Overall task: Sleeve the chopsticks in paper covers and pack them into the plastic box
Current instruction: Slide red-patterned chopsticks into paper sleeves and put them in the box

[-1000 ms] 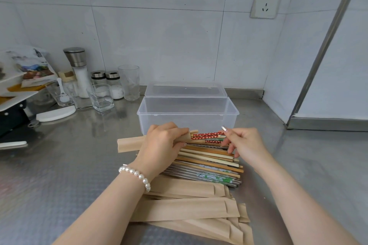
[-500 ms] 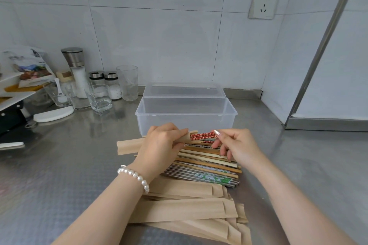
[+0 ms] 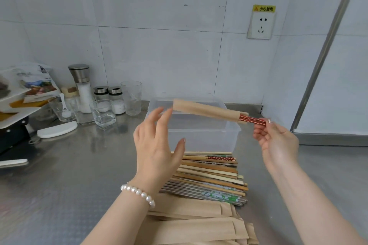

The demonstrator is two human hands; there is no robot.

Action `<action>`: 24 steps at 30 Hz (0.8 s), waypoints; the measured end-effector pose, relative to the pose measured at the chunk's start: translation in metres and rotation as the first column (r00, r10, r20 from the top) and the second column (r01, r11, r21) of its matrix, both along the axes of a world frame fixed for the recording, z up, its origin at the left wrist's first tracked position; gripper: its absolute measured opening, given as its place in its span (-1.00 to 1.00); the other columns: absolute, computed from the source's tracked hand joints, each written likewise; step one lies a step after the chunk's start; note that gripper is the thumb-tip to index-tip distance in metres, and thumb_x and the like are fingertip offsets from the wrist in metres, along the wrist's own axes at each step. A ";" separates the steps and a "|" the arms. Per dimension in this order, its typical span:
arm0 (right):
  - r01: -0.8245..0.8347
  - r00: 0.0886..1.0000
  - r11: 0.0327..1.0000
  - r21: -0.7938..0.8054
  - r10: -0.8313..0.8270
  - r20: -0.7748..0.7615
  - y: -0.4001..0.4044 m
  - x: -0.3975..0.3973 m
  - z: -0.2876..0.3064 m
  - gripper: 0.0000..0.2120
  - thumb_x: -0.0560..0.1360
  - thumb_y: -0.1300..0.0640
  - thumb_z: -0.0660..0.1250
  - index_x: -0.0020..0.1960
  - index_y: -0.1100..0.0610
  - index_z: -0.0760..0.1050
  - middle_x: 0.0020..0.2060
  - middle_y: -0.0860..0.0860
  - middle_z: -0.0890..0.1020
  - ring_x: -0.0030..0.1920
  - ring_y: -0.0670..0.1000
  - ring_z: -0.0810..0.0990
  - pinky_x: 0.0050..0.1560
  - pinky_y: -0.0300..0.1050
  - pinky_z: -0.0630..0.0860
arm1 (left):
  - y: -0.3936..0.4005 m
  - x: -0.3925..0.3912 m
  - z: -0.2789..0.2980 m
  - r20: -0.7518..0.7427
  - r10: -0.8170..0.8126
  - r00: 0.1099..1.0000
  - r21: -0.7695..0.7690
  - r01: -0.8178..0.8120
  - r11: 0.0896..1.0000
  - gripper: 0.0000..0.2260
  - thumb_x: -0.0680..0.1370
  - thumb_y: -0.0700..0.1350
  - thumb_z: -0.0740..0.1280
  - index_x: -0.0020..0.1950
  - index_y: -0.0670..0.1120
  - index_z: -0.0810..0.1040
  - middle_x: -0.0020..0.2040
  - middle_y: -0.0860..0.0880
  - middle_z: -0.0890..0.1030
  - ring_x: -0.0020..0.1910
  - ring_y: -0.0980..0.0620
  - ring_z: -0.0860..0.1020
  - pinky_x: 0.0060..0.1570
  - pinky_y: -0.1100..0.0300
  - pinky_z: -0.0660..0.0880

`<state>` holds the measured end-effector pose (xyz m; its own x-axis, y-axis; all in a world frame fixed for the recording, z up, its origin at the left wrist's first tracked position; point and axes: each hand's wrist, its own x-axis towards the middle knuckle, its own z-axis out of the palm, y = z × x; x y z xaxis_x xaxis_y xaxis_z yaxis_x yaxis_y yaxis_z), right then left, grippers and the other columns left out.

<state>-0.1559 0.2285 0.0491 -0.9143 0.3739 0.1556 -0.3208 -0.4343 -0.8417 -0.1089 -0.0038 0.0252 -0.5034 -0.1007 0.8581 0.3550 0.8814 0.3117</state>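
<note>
Now we hold one sleeved pair of chopsticks (image 3: 252, 120) up in the air, just over the open plastic box (image 3: 201, 135) at the far side of the counter (image 3: 69, 175). Our right hand (image 3: 276, 141) pinches the red patterned ends that stick out of the paper cover (image 3: 205, 109). Our left hand (image 3: 157, 145) is let go, with its fingers spread wide, close to the left end of the cover but not touching it, as far as we can tell. The box looks empty from here. The pile of bare chopsticks (image 3: 211, 173) lies on the counter near us, and the empty covers (image 3: 191, 225) lie nearest. We think the cover could slip off, because only the sticks are pinched and nothing holds the paper. If we tip the left end down, the paper may slide away. The pair could also land across the rim if we drop it too soon.
</note>
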 end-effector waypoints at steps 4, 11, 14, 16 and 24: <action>0.030 0.997 0.975 0.220 -0.044 0.061 -0.005 -0.026 0.016 -0.81 0.58 0.29 0.16 -0.12 0.28 0.50 -0.35 0.14 0.53 -0.41 0.00 0.48 -0.46 -0.30 0.49 | -0.010 -0.008 -0.016 0.306 0.157 0.939 -0.203 -0.096 0.974 -0.33 0.39 0.26 0.08 0.45 0.03 0.12 0.47 -0.05 0.19 0.45 -0.04 0.03 0.37 -0.15 -0.11; -0.103 0.965 0.853 0.512 -0.039 0.260 -0.059 -0.072 0.023 -0.82 0.55 0.24 0.22 -0.19 0.23 0.52 -0.42 0.08 0.55 -0.66 -0.17 0.44 -0.62 -0.34 0.39 | -0.018 -0.013 -0.025 0.533 0.248 0.809 -0.318 -0.080 0.945 -0.22 0.30 0.40 -0.25 0.47 0.10 -0.20 0.52 0.03 -0.16 0.46 -0.08 -0.31 0.32 -0.24 -0.33; -0.077 0.954 0.784 0.616 -0.122 0.275 -0.074 -0.084 0.023 -0.76 0.51 0.22 0.26 -0.33 0.13 0.51 -0.40 0.05 0.61 -0.45 -0.07 0.57 -0.39 -0.20 0.53 | -0.017 -0.012 -0.022 0.546 0.257 0.798 -0.338 -0.071 0.939 -0.26 0.43 0.38 -0.05 0.48 0.06 -0.18 0.52 0.03 -0.15 0.47 -0.08 -0.29 0.34 -0.25 -0.29; -0.057 0.943 0.671 0.739 -0.208 0.261 -0.077 -0.092 0.021 -0.76 0.48 0.22 0.28 -0.36 0.13 0.55 -0.29 0.11 0.68 -0.21 0.09 0.64 -0.10 -0.04 0.59 | -0.016 -0.011 -0.022 0.556 0.252 0.793 -0.338 -0.061 0.939 -0.27 0.47 0.33 0.06 0.48 0.05 -0.19 0.52 0.04 -0.16 0.47 -0.07 -0.29 0.35 -0.25 -0.27; -0.168 0.909 0.054 0.984 -0.377 0.176 -0.083 -0.089 0.013 -0.86 0.53 0.14 0.22 -0.02 0.21 0.48 -0.02 0.14 0.61 0.03 0.18 0.57 -0.15 -0.09 0.45 | -0.014 -0.011 -0.022 0.545 0.223 0.808 -0.314 -0.049 0.948 -0.27 0.47 0.28 0.14 0.48 0.05 -0.15 0.52 0.04 -0.09 0.48 -0.05 -0.24 0.36 -0.24 -0.23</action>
